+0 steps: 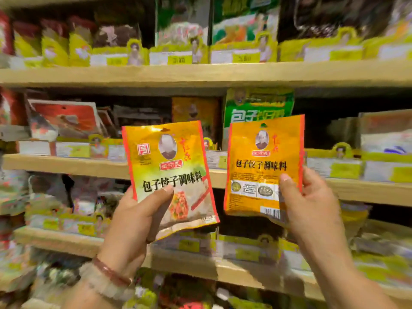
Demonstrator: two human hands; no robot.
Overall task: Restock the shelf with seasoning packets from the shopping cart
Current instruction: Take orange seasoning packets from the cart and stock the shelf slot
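My left hand (136,217) grips an orange seasoning packet (169,161) by its lower left corner, thumb across the front, which faces me and tilts slightly left. My right hand (312,201) pinches a second orange packet (265,157) at its lower right edge; its back side with barcode faces me. Both packets are held up in front of the middle wooden shelf (66,167). Behind the right packet stands a green packet (258,105) on that shelf. The shopping cart is out of view.
Wooden shelves stacked with packets fill the view: an upper shelf (200,74) with yellow display trays and price tags, and lower shelves (58,240) with more trays. Red packets (64,119) lean at the left. A dark gap (323,126) opens right of the green packet.
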